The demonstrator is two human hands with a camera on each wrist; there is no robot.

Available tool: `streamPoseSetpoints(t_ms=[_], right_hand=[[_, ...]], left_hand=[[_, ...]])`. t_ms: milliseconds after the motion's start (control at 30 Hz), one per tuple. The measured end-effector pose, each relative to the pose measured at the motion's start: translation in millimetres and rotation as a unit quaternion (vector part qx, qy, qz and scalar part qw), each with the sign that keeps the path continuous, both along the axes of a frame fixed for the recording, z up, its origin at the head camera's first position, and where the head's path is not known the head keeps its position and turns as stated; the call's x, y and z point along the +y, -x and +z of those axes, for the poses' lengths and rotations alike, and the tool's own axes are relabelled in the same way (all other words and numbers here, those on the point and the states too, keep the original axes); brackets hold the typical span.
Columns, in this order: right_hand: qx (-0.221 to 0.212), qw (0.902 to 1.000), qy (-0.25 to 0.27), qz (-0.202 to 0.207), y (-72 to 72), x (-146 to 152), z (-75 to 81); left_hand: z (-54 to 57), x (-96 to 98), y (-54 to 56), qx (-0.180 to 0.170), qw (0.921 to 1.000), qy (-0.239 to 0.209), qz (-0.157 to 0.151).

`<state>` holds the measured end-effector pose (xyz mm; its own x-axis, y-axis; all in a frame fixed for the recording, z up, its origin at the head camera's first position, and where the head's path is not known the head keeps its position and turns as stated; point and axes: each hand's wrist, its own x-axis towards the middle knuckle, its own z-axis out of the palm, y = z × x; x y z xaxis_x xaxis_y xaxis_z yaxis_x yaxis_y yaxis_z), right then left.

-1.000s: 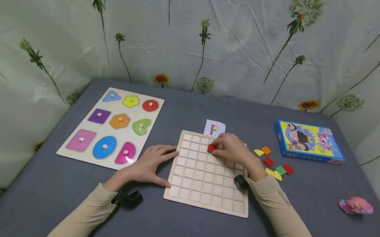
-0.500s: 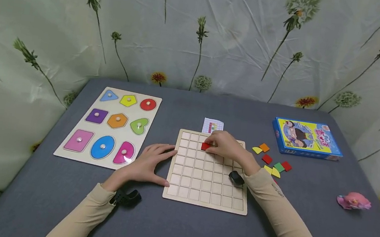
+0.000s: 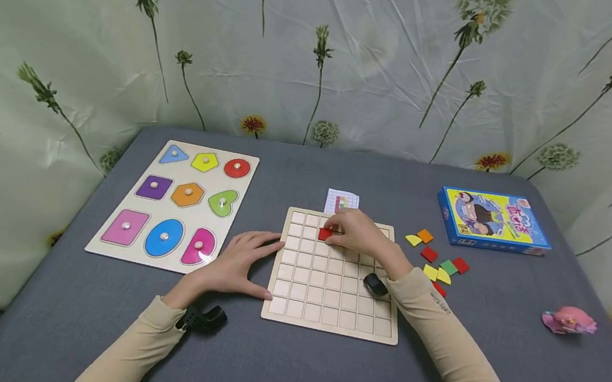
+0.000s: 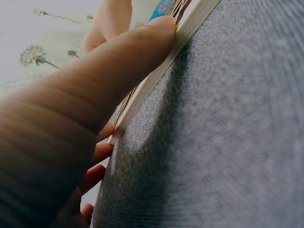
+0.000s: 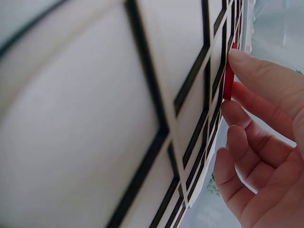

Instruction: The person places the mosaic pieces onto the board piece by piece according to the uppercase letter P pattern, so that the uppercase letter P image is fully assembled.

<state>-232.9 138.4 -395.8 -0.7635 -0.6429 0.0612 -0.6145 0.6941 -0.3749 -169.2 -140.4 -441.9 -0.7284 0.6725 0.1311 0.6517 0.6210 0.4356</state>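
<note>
A wooden grid board (image 3: pixel 332 299) lies in the middle of the table. Over its upper rows my right hand (image 3: pixel 361 233) pinches a red square tile (image 3: pixel 324 235) between thumb and fingers. In the right wrist view the red tile (image 5: pixel 229 78) stands edge-on at the grid's surface, the other fingers curling below it. My left hand (image 3: pixel 237 265) rests spread along the board's left side. Seen from the left wrist, its thumb (image 4: pixel 142 45) touches the wooden edge, with fingertips further along the same edge.
A small pattern card (image 3: pixel 342 201) lies behind the board. Loose coloured tiles (image 3: pixel 429 254) are scattered to its right. Beyond them are a blue box (image 3: pixel 492 222) and a pink figurine (image 3: pixel 569 321). A knobbed shape puzzle (image 3: pixel 171 205) lies on the left.
My right hand has slid the red tile leftward across the board's upper rows. The left hand stays at the board's edge. The whole head view has shifted slightly.
</note>
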Motion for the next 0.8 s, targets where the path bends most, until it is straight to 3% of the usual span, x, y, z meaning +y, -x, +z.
streamPoseSetpoints(t_ms=[800], right_hand=[[-0.012, 0.9997, 0.012, -0.016, -1.5, 5.5, 7.7]], left_hand=[[2.3, 0.4, 0.0, -0.011, 0.9999, 0.003, 0.002]])
